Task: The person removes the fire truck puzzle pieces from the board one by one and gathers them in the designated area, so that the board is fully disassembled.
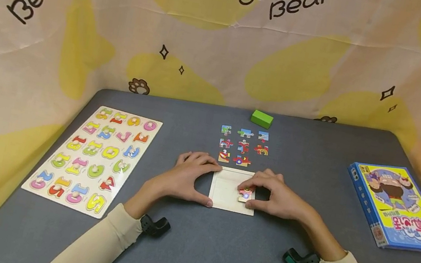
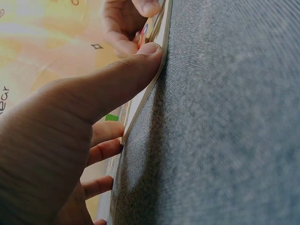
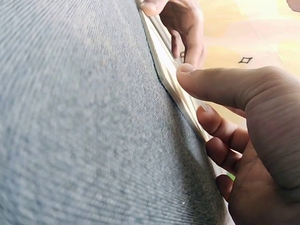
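A pale wooden puzzle tray (image 1: 224,191) lies on the grey table in front of the person. The left hand (image 1: 190,179) holds its left side, thumb at the front corner and index finger at the back one. Between thumb and forefinger, the right hand (image 1: 277,197) pinches a colourful jigsaw piece (image 1: 244,196) over the tray's right part. In the left wrist view, the left thumb (image 2: 136,70) presses on the tray's edge. The right thumb (image 3: 211,84) overlaps the tray's edge in the right wrist view. Loose jigsaw pieces (image 1: 243,146) lie in rows just behind the tray.
On the left lies a white number board (image 1: 94,162) with coloured knobbed numerals. A blue and yellow box (image 1: 404,208) is at the right. Near the table's back edge sits a green block (image 1: 261,119). Printed cloth (image 1: 215,57) hangs behind the table.
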Motion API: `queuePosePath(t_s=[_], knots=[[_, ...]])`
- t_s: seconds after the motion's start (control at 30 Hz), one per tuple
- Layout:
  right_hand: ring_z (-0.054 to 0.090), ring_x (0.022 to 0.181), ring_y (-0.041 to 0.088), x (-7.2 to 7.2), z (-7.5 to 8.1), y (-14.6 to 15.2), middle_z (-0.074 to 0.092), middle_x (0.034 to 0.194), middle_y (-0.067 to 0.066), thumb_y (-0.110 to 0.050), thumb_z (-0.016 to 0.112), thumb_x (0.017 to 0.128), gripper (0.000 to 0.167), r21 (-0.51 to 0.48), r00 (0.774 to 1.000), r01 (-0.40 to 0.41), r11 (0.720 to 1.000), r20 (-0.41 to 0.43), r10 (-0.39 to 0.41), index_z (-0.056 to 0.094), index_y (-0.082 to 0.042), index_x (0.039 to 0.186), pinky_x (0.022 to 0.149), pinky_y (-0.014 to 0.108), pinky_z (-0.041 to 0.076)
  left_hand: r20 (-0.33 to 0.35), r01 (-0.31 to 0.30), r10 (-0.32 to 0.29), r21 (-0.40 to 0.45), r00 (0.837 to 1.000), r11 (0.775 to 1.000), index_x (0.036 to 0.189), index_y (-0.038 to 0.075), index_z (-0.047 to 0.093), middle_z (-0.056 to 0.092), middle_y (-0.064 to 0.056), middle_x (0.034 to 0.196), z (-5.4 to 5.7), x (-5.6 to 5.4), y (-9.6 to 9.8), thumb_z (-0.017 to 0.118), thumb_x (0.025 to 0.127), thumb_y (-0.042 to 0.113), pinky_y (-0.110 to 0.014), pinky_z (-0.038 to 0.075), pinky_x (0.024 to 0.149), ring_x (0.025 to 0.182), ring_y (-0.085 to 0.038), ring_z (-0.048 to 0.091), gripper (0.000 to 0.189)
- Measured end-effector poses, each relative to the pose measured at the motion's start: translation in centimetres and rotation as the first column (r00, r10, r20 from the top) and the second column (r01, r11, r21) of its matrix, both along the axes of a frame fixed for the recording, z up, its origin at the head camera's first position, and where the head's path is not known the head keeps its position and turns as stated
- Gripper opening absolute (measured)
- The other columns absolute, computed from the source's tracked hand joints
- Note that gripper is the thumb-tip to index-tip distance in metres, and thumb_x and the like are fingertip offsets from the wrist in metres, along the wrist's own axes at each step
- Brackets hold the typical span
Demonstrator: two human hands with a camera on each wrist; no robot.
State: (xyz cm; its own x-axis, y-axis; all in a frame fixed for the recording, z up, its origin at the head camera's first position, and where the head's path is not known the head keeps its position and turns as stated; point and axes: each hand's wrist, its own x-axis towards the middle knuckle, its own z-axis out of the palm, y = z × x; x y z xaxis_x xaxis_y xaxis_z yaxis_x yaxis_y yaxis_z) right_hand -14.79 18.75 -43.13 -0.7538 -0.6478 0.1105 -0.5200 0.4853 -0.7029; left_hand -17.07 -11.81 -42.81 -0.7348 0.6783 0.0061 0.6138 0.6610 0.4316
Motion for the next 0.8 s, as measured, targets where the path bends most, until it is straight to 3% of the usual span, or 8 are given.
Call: queuePosePath(t_s=[0.47, 0.8], knots=[[0.042, 0.097, 0.016, -1.2, -1.0, 1.3, 0.067, 0.102, -0.010, -0.024, 0.085, 0.083, 0.039, -0.034, 0.986, 0.163, 0.986, -0.033, -0.164, 0.074, -0.023, 0.121, 0.080, 0.041, 0.019, 0.003, -0.001, 0.001, -0.016, 1.000, 1.000, 0.149, 0.024, 0.052, 0.047, 0.003, 0.149, 0.1, 0.1, 0.0, 0.083, 0.075, 0.060, -0.062, 0.018, 0.117, 0.147, -0.023, 0.031, 0.087], [0.040, 0.090, 0.019, -2.5, -1.4, 2.6, 0.063, 0.095, -0.005, -0.019, 0.084, 0.084, 0.038, -0.051, 0.973, 0.223, 0.974, -0.048, -0.225, 0.074, -0.020, 0.121, 0.078, 0.041, 0.016, -0.007, 0.001, -0.001, -0.015, 1.000, 1.000, 0.148, 0.025, 0.053, 0.048, 0.003, 0.148, 0.0, 0.1, 0.0, 0.083, 0.075, 0.060, -0.062, 0.018, 0.117, 0.146, -0.024, 0.032, 0.087]])
